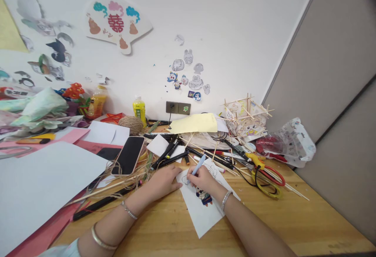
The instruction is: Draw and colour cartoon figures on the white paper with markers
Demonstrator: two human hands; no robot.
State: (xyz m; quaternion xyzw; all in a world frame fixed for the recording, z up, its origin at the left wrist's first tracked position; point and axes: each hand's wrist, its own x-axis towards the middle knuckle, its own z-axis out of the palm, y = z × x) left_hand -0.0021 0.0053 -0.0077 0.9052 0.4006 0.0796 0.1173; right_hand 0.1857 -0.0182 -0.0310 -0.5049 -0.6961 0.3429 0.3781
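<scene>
Right arm: reaches up and leftward from the lower right, wrist low over the sheet, one silver bracelet (226, 200) at the wrist.
Right grip: my right grip (203, 179) pinches one pale-blue pen (201, 162), which leans with its top to the right and its lower end down at the sheet.
Left arm: extends from the lower left, two pieces of jewellery on the forearm: one thin bracelet (129, 210) and one wide bangle (101, 239).
Left grip: my left grip (164, 180) lies palm down, flat, thumb set apart from the fingers, at the sheet's upper left edge; nothing pinched.
Sheet: one white sheet (199, 222) lies tilted on the bench (273, 220), beneath my right grip; it carries one coloured figure (205, 198) and line outlines.
Phone: one, dark-screened phone (129, 155), left of the sheet.
Bottles: two; one yellow-green bottle (139, 111), one orange bottle (98, 101), both near the wall.
Twine: one ball of twine (131, 125), left of the yellow-green bottle.
Black markers: several black markers (166, 154), overlapping beyond the sheet; exact count not determinable.
Fan cut-out: one fan cut-out (101, 24) on the wall, bearing three clouds and three brown swirls.
</scene>
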